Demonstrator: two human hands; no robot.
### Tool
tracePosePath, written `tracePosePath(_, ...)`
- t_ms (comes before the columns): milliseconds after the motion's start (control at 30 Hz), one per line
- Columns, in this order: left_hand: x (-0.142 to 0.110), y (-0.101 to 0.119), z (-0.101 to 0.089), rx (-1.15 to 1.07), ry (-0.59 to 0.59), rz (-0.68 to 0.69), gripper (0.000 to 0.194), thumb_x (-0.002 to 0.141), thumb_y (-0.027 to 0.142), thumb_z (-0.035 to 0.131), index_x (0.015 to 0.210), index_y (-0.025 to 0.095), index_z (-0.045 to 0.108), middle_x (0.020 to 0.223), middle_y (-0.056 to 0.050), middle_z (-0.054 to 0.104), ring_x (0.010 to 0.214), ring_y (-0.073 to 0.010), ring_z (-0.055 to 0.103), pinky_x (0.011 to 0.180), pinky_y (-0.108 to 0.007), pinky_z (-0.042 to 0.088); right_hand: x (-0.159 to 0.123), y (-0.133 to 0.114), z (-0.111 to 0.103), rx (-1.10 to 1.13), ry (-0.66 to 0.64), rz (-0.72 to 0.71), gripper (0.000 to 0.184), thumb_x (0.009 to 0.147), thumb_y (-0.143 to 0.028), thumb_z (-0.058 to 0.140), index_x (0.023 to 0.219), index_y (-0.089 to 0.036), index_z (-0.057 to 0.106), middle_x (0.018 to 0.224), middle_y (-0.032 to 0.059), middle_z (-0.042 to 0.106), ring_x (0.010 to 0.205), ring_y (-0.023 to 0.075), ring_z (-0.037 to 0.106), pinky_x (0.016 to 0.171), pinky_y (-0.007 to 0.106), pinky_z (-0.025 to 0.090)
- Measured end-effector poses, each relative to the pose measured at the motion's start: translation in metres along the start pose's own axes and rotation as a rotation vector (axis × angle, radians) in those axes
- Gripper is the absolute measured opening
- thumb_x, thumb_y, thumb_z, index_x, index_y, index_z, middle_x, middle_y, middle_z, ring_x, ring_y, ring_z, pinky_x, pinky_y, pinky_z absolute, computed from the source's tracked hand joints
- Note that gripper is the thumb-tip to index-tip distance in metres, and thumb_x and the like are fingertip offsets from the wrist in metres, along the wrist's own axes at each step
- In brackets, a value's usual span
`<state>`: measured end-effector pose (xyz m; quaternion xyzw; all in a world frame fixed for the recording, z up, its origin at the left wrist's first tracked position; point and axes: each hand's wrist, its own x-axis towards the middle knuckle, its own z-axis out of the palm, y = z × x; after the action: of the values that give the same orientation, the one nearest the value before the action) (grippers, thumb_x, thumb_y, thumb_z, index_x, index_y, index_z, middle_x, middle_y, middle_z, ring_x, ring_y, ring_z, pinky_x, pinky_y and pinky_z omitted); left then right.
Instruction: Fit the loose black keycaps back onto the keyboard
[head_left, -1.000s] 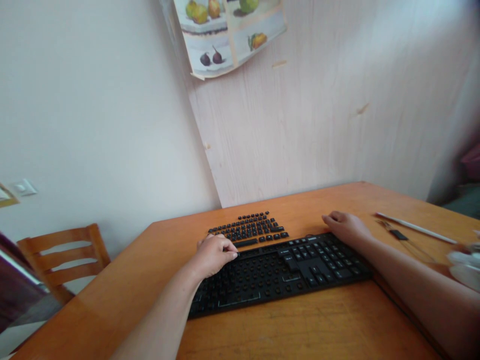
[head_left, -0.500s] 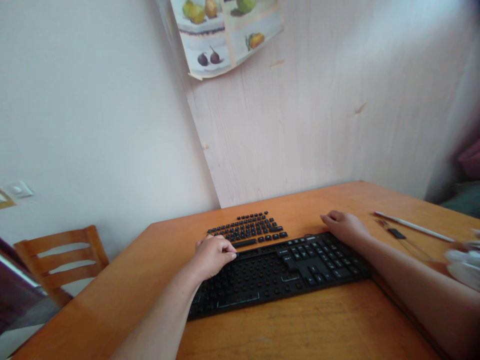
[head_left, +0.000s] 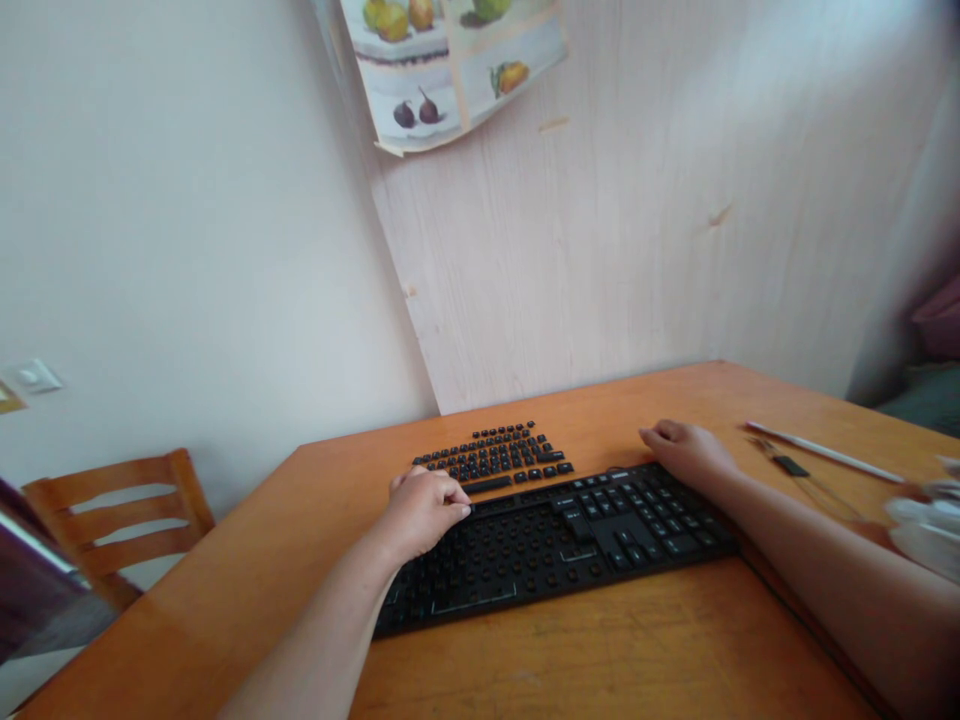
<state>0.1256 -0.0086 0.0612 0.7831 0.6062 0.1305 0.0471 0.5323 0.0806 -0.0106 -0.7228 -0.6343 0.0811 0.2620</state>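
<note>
A black computer keyboard (head_left: 517, 560) lies on the wooden table, its left and middle part bare of keycaps and its right part still bearing keys. Over its upper left edge, my left hand (head_left: 429, 510) pinches thumb against fingers on what looks like a small black keycap (head_left: 471, 508), mostly covered by the fingertips. At the keyboard's upper right corner rests my right hand (head_left: 688, 450), its fingers curled in with nothing visible in them. Loose black keycaps (head_left: 495, 457) stand in rows behind the keyboard, a long space bar (head_left: 487, 485) nearest to it.
To the right lie a white pencil-like stick (head_left: 821, 450), a small black object (head_left: 790, 465) with thin metal prongs, and crumpled clear plastic (head_left: 926, 530). A cable (head_left: 810, 625) runs beneath my right forearm. A wooden chair (head_left: 120, 515) stands left of the table (head_left: 600, 660).
Both hands keep the same places on the keyboard. The whole view has shifted slightly, with things appearing a little further left.
</note>
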Motion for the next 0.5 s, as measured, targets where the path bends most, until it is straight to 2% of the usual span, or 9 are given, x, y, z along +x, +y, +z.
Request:
tracePosePath(300,-0.0002,0.0064,-0.0012,0.027,-0.008,-0.011,0.008,0.076,0.034,0.068,0.076,0.031,0.075,0.088,-0.001,0.074,0.102,-0.0257,0.054,0.095,-0.044,0.03,0.0,-0.0003,-0.0001,-0.014,-0.005,0.009,0.043,0.087,-0.054,0.041,0.069,-0.022,0.063,0.073,0.008,0.065,0.071,0.0212,0.059,0.058,0.029,0.033)
tracePosePath(500,-0.0011,0.0054,0.0013,0.047,0.012,0.03,0.009,0.077,0.031,0.066,0.074,0.031,0.074,0.087,-0.002,0.073,0.098,-0.0251,0.053,0.096,-0.047,0.026,-0.0033,-0.0053,-0.0042,-0.029,-0.017,0.012,0.044,0.089,-0.053,0.039,0.07,-0.021,0.063,0.075,0.0085,0.066,0.073,0.0209,0.06,0.058,0.028,0.033)
